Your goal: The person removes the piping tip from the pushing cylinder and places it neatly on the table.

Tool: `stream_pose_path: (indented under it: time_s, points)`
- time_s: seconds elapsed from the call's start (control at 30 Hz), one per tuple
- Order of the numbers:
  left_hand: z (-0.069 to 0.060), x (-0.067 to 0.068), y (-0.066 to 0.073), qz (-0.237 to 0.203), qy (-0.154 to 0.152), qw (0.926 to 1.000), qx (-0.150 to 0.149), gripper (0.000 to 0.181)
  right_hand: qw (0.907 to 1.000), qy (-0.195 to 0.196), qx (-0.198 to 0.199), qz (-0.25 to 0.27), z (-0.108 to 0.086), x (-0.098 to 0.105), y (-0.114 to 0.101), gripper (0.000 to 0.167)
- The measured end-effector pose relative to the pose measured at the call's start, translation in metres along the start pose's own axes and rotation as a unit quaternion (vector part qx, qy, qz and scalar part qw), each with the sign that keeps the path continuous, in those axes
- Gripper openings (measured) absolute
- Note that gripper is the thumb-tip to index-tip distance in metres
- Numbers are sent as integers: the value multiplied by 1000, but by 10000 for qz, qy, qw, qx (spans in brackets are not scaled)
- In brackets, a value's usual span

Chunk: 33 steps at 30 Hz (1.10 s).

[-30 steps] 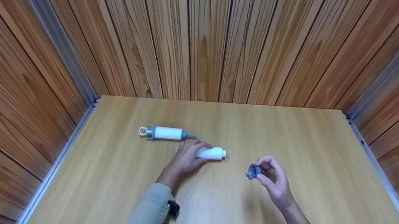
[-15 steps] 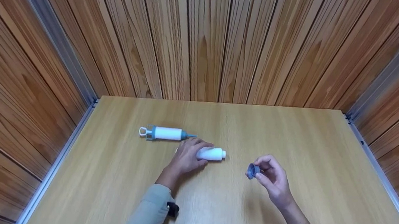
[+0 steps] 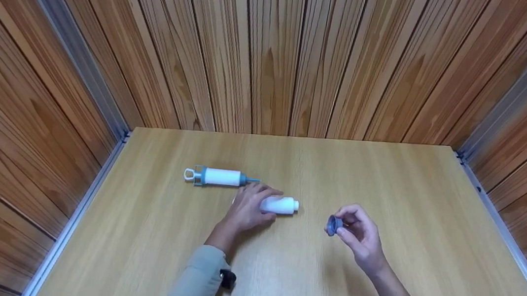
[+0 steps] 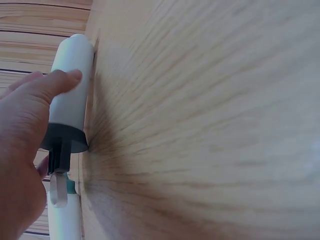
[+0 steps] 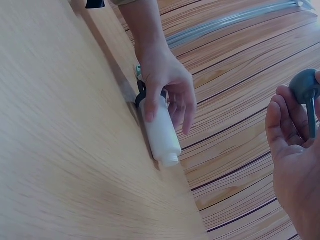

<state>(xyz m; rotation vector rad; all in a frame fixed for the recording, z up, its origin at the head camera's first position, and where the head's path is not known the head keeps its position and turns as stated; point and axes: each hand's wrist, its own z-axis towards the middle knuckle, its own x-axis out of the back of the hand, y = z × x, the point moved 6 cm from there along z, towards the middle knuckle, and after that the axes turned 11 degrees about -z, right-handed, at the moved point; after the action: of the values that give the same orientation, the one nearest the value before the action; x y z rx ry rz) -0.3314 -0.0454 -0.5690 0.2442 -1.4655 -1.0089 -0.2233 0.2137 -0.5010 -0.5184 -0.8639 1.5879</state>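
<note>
My left hand grips a large white plastic syringe lying on the table, thumb and fingers on opposite sides of its barrel. Its narrow, nozzle-less neck points right in the head view. In the left wrist view the syringe shows a dark collar and a pale pull handle at its rear. To the right, above the table, my right hand pinches a blue-grey nozzle cap, its round hollow end facing left. A thin spout extends from the nozzle cap in the right wrist view.
A second white syringe, with blue collar, ring handle and nozzle fitted, lies just behind my left hand. The wooden table is bounded by plank-patterned walls at the back and sides, with metal rails along the edges.
</note>
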Motion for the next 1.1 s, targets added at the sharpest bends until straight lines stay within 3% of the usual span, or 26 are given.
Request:
stream_pose_path:
  time_s: [0.3,0.53,1.1]
  points:
    - [-4,7,3,-351,40,9993,-137,57,9998,49,-70,-194,-2,-1,4,24]
    - [-8,14,7,-400,299,9981,-370,56,9999,-63,-110,-51,-1,-4,5,24]
    - [-19,26,37,-814,459,9933,-685,51,9993,-196,-104,-290,2,-5,11,33]
